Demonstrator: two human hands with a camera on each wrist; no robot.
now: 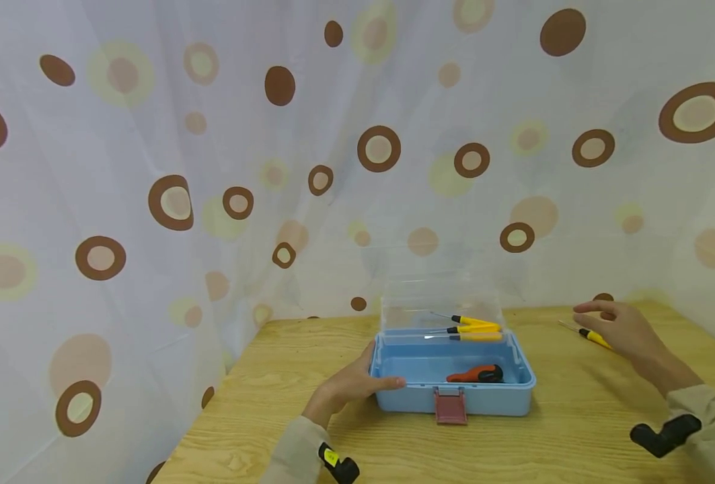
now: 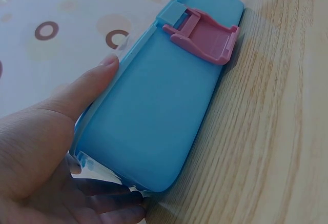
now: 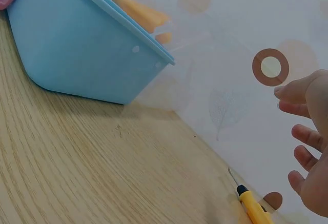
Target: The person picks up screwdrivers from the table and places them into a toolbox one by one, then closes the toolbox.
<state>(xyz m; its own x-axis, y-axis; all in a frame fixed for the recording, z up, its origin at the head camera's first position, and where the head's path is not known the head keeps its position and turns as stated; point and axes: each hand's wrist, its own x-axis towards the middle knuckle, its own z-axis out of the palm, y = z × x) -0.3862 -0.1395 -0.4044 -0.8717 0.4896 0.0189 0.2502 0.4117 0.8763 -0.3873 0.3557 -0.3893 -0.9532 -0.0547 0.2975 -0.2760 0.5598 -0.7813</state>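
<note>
A light-blue toolbox point(image 1: 448, 396) stands on the table, its clear lid point(image 1: 442, 299) tipped back. My left hand point(image 1: 354, 383) holds the box's left end, thumb along the front rim and fingers at the side. Inside the box lies an orange-and-black-handled screwdriver point(image 1: 475, 374). Several yellow-handled screwdrivers point(image 1: 478, 328) rest at the back, within the opened lid. To the right of the box, my right hand point(image 1: 626, 333) hovers with loosely bent fingers and holds nothing. Just beneath it, another yellow-handled screwdriver point(image 1: 594, 337) lies on the table, its handle end partly hidden by the hand in the head view.
The wooden table point(image 1: 284, 376) backs onto a white curtain point(image 1: 242, 134) printed with brown and pale circles. A pink latch point(image 1: 450, 407) hangs open at the box's front.
</note>
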